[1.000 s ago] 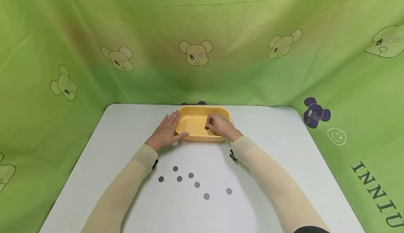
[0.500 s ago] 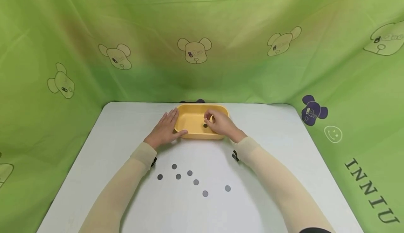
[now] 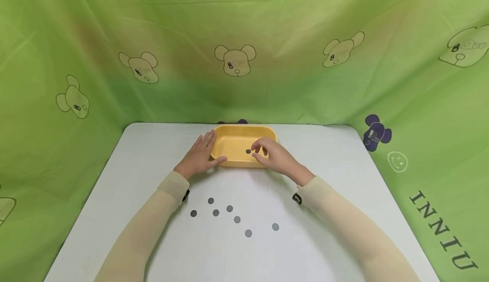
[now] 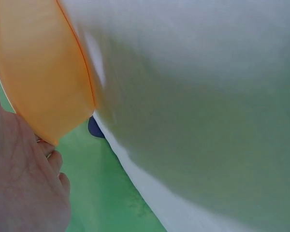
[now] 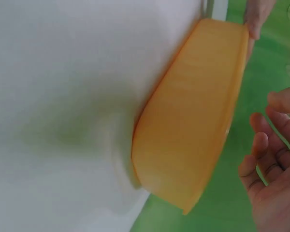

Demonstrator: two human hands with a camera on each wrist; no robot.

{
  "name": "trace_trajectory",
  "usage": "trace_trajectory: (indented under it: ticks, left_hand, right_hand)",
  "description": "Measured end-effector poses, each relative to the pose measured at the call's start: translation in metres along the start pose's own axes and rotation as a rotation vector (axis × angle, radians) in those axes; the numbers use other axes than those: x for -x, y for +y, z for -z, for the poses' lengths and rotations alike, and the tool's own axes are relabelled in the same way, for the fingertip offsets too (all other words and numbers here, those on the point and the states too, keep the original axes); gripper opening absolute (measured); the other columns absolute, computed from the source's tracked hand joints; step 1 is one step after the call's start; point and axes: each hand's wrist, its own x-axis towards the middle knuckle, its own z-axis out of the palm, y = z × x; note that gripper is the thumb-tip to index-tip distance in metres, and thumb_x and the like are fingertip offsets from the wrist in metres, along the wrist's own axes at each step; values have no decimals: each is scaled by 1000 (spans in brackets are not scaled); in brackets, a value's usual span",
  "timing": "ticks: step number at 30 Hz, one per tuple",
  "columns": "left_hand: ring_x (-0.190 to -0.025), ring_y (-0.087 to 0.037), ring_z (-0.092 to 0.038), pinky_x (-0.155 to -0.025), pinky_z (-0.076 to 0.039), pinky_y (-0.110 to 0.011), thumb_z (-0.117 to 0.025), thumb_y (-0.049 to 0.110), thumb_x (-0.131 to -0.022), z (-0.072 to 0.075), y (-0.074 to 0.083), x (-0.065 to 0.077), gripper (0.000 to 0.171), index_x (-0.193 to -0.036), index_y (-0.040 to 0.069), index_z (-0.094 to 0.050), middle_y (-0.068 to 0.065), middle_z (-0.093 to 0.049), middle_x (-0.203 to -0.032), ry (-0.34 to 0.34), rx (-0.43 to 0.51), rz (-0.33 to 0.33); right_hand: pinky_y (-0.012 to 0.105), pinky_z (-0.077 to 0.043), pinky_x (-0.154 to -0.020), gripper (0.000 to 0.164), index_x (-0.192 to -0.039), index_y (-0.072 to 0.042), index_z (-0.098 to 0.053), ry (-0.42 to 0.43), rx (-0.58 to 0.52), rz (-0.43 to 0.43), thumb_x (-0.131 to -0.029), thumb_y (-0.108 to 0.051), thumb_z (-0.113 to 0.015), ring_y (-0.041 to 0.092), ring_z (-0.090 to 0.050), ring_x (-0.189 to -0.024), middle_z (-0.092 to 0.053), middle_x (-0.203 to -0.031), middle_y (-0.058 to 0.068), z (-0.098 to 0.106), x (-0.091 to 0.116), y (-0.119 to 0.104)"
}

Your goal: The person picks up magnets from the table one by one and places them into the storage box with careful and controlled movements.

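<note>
A yellow rectangular tray with rounded corners (image 3: 244, 164) stands at the back of the white table. One dark round disc (image 3: 248, 151) lies inside it, toward the right. My left hand (image 3: 198, 155) rests against the tray's left end, fingers straight and thumb along the front rim; the left wrist view shows its palm (image 4: 26, 179) beside the tray wall. Over the tray's right part hovers my right hand (image 3: 276, 156), fingers loosely bent and thumb apart, nothing between them. In the right wrist view its fingers (image 5: 261, 145) are spread loosely beside the rim.
Several grey and dark discs (image 3: 229, 208) lie scattered on the white table (image 3: 160, 248) in front of the tray. A green cloth (image 3: 191, 95) printed with bear heads hangs behind and at both sides.
My right hand has let go of the dark disc, which now lies in the tray, and has drawn back slightly to the right with its fingers parted. My left hand stays at the tray.
</note>
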Motion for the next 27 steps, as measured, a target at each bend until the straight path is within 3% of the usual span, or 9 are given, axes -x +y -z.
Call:
trace_trajectory:
  ticks: [9,17,27]
  left_hand:
    - [-167,-27,2,-135,7,-39,-46,73,-105,4,-1,-1,108,-171,2,3,-13,3,-181,11,6,-4]
    - [-167,-27,1,-135,6,-39,-43,75,-105,0,-2,1,109,-171,3,3,-13,4,-181,-3,-4,-2]
    - [-167,-26,3,-135,7,-39,-42,76,-105,0,-1,-1,108,-171,4,4,-12,4,-181,1,-15,-9]
  right_hand:
    - [43,-57,-75,15,-114,-6,-72,2,-4,43,-99,-7,-75,22,-60,-86,-71,-105,2,9,32,-13]
    - [32,-54,-72,15,-113,-10,-73,-37,-15,44,-99,-11,-78,17,-60,-85,-67,-99,-6,6,65,-22]
    - [26,-51,-72,15,-110,-15,-71,-185,-23,-5,-98,-14,-80,16,-59,-82,-63,-94,-9,2,98,-30]
